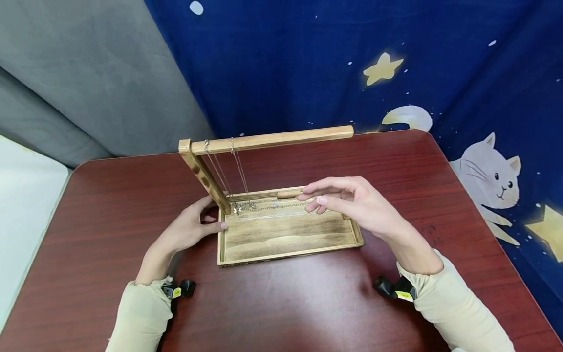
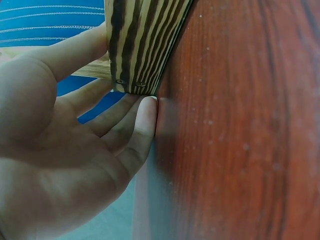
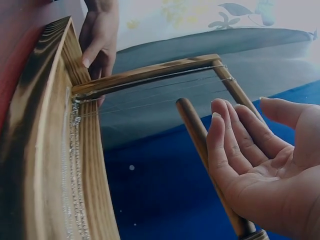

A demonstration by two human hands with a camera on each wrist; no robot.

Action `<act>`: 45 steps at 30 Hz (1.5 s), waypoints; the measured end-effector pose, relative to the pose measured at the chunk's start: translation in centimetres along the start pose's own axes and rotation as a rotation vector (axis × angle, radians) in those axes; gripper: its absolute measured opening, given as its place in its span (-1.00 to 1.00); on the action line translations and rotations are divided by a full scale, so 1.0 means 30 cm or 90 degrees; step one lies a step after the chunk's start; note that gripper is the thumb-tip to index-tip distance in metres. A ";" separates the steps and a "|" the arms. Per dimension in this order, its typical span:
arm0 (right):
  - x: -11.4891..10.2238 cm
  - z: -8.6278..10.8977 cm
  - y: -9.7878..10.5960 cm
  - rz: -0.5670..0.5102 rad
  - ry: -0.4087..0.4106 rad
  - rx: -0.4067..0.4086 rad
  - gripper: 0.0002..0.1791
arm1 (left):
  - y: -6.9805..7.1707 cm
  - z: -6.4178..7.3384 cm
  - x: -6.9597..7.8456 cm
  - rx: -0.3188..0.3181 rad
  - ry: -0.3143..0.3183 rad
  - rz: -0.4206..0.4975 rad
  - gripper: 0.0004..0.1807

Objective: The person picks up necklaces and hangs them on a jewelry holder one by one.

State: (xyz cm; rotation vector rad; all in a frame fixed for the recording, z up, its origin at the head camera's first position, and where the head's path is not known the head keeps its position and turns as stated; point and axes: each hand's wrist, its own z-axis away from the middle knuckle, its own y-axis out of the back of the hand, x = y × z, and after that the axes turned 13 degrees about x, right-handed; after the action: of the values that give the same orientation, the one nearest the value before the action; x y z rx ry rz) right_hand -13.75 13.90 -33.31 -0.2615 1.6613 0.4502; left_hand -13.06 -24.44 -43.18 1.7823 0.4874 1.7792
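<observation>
A wooden jewelry stand has a shallow tray [image 1: 286, 239], a tall post [image 1: 204, 181] at its left end and a long upper bar [image 1: 272, 139]. Two thin necklaces [image 1: 239, 168] hang from that bar near the post. Lower down, a shorter wooden rod [image 3: 195, 125] runs beside my right hand. My left hand [image 1: 189, 227] holds the tray's left end, its thumb on the rim and other fingers around the end. My right hand [image 1: 347, 200] hovers above the tray's right part, fingers loosely bent, nothing visible in them; it partly hides the rod.
More chains [image 1: 272, 208] lie along the tray's back part. The stand rests on a reddish-brown table [image 1: 299, 303]. Behind the table hang a blue curtain [image 1: 286, 63] with stars and a cat, and a grey curtain [image 1: 97, 83].
</observation>
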 end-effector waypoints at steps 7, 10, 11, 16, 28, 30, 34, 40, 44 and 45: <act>0.032 0.016 0.001 0.009 -0.021 -0.004 -0.70 | 0.003 -0.003 -0.004 0.001 -0.003 -0.011 -0.08; 0.048 0.018 0.002 0.006 -0.015 -0.007 -0.71 | 0.003 -0.002 -0.003 0.002 0.000 -0.013 -0.08; 0.053 0.020 0.002 0.005 -0.012 -0.008 -0.71 | 0.003 -0.001 -0.003 0.002 0.001 -0.014 -0.08; 0.079 0.028 0.006 -0.017 -0.008 -0.018 -0.71 | 0.000 0.000 -0.002 0.003 0.002 -0.013 -0.09; 0.123 0.045 -0.002 0.014 -0.085 -0.002 -0.73 | 0.000 0.001 -0.003 0.004 0.005 -0.012 -0.08; 0.130 0.044 -0.003 0.016 -0.082 -0.001 -0.72 | 0.000 0.002 -0.002 0.004 0.006 -0.011 -0.09; 0.142 0.043 -0.004 0.020 -0.086 0.009 -0.72 | 0.002 0.003 -0.002 0.004 0.006 -0.010 -0.09; 0.158 0.046 -0.010 0.038 -0.087 0.022 -0.74 | 0.002 0.007 -0.002 0.000 0.014 -0.013 -0.08; 0.178 0.042 -0.011 0.053 -0.070 0.025 -0.74 | 0.001 0.006 -0.001 0.000 0.017 -0.009 -0.08; 0.182 0.041 -0.011 0.057 -0.067 0.026 -0.74 | 0.000 0.006 -0.001 0.001 0.016 -0.008 -0.08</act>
State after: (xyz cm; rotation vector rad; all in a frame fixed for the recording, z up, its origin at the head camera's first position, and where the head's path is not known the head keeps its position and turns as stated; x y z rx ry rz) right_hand -13.28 14.62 -38.86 -0.1314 1.5810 0.4878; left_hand -12.90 -24.49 -43.19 1.7548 0.5092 1.7950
